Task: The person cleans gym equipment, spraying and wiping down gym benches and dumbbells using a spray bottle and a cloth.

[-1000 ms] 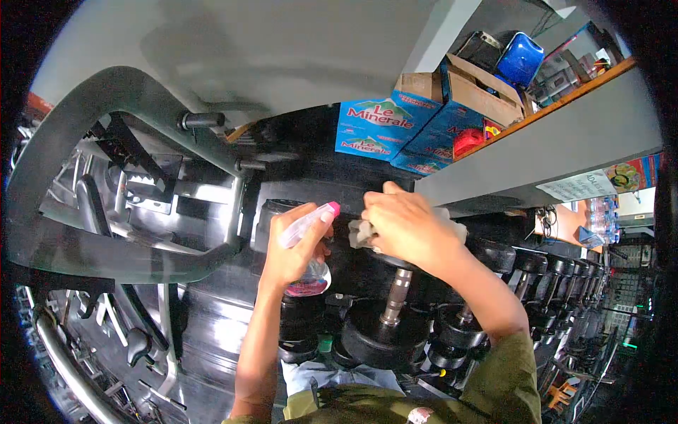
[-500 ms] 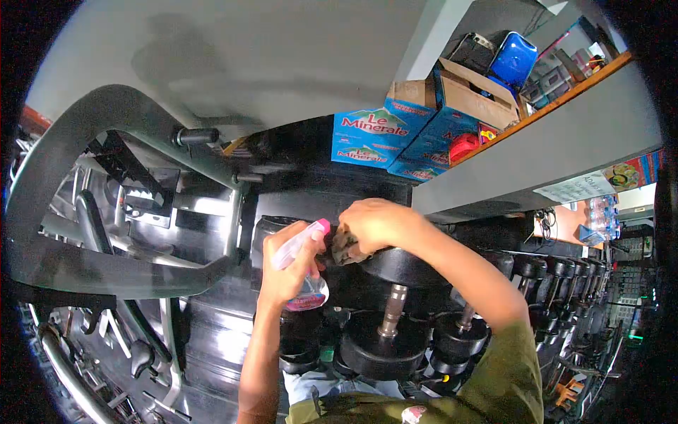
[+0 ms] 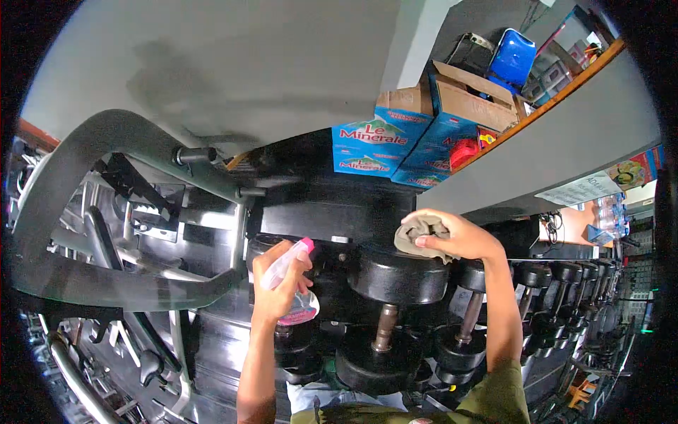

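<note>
my left hand [image 3: 278,292] grips a clear, pink-nozzled plastic spray bottle [image 3: 304,309]. my right hand [image 3: 462,237] clasps a bunched grey-beige cloth [image 3: 407,239].

We see a dark floor [image 3: 208,353] at seven o'clock, catching bright reflections. Toward one o'clock, it carries blue cardboard boxes [image 3: 374,138], stacked two high and set side by side. From five o'clock round toward three, we find black dumbbells [image 3: 399,277] lying in a row, though the support beneath them is too dark for us to tell. At three o'clock, we make out a tan tabletop [image 3: 577,222] bearing clear bottles [image 3: 611,212] and tangled dark cables [image 3: 551,226].
</note>
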`<control>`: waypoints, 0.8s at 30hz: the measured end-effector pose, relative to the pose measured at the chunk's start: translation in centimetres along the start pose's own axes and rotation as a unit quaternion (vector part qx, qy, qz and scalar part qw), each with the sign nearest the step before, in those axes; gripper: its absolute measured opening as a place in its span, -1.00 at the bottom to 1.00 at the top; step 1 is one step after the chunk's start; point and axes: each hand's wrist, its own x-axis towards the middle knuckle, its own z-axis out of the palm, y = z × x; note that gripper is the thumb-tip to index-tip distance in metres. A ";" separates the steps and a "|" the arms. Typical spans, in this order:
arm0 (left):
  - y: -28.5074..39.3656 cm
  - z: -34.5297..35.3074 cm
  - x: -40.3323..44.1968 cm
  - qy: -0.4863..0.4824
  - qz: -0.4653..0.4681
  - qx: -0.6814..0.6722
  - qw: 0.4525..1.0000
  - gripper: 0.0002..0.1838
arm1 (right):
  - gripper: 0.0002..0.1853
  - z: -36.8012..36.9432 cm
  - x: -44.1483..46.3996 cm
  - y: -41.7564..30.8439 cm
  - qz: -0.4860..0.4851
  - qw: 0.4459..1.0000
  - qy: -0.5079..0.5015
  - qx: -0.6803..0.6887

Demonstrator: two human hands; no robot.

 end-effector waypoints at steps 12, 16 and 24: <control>-0.1 0.7 -0.1 0.033 0.018 0.022 0.999 -0.69 | -0.49 4.8 6.4 -0.2 0.017 0.990 -0.086 -0.112; 0.0 0.6 -0.1 0.044 0.004 0.042 0.998 -0.66 | -0.42 0.7 2.6 -1.9 0.043 0.990 -0.136 -0.013; -0.3 0.7 -0.2 0.042 0.026 0.030 0.998 -0.67 | -0.41 1.2 1.2 4.3 0.164 0.954 -0.098 -0.232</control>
